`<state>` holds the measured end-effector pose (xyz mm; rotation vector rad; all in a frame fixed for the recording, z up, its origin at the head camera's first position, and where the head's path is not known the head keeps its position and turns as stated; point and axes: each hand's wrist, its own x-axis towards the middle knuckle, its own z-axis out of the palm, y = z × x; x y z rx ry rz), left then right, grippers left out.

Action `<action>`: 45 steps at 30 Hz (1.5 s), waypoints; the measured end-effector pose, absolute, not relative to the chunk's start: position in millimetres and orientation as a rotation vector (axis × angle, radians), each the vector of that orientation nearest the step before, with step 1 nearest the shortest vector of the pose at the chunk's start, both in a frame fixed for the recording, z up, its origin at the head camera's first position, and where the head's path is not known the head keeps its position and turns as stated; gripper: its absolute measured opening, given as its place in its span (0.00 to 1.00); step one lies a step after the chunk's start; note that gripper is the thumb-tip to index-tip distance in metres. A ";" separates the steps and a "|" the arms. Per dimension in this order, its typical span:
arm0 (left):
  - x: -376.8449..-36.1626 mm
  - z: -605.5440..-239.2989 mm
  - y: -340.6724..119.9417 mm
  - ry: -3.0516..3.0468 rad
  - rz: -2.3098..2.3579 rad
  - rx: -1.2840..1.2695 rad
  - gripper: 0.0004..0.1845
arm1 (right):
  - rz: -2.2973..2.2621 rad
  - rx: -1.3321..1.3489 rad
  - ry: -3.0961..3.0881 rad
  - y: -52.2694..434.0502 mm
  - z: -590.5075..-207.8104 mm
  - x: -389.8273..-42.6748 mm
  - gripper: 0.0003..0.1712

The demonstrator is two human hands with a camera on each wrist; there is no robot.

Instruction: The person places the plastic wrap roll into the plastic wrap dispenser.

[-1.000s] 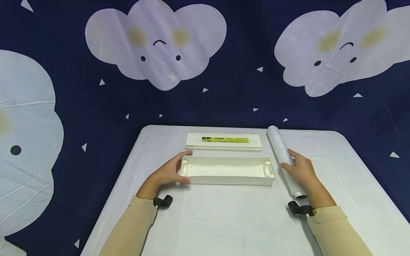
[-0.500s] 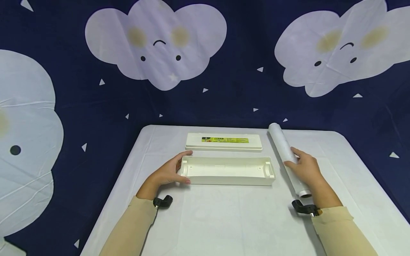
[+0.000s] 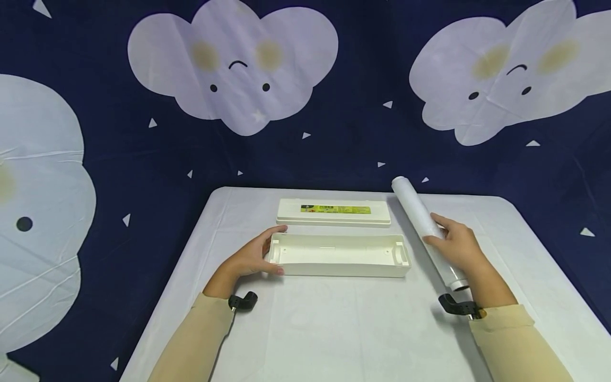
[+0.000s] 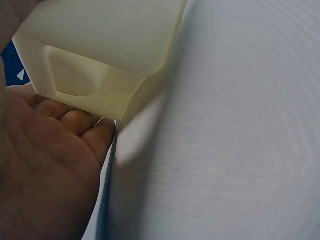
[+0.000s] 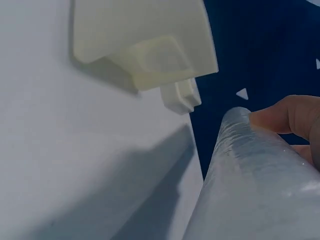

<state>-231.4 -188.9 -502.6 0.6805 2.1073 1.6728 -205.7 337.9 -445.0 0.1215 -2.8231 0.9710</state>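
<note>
My left hand grips the left end of a long white plastic box, its thumb at the front and its fingers behind. The box sits open-topped on the table; its pale end wall fills the upper left of the left wrist view. To the right, my right hand holds a roll of clear plastic wrap around its middle, thumb on the near side. The roll slants from far left to near right, raised off the table, its hollow near end showing. In the right wrist view the shiny wrap lies close to the lens.
Behind the box lies a white lid with a yellow-green label. Both stand on a white-covered table. A dark blue cloth with cloud prints hangs beyond the far edge. Both wrists carry small black cameras.
My right hand has lifted the plastic wrap roll and shifted it slightly right, and its far end has then swung up and left. The left hand, box and lid have stayed put.
</note>
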 end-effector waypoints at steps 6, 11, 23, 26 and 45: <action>-232.5 -503.2 -188.3 2.109 1.671 0.677 0.66 | 1.019 0.197 -2.841 332.7 -435.6 -207.7 0.42; -232.1 -503.3 -187.6 2.123 1.660 0.670 0.66 | 1.077 0.316 -2.856 328.0 -427.0 -209.8 0.42; -230.5 -505.4 -187.9 2.123 1.666 0.644 0.66 | 1.163 0.597 -2.859 307.9 -415.4 -214.5 0.40; -230.2 -505.3 -187.7 2.129 1.664 0.650 0.66 | 1.177 0.638 -2.865 302.7 -414.9 -216.1 0.40; -231.9 -506.5 -187.7 2.123 1.676 0.649 0.64 | 1.298 0.995 -2.810 277.1 -414.9 -217.3 0.39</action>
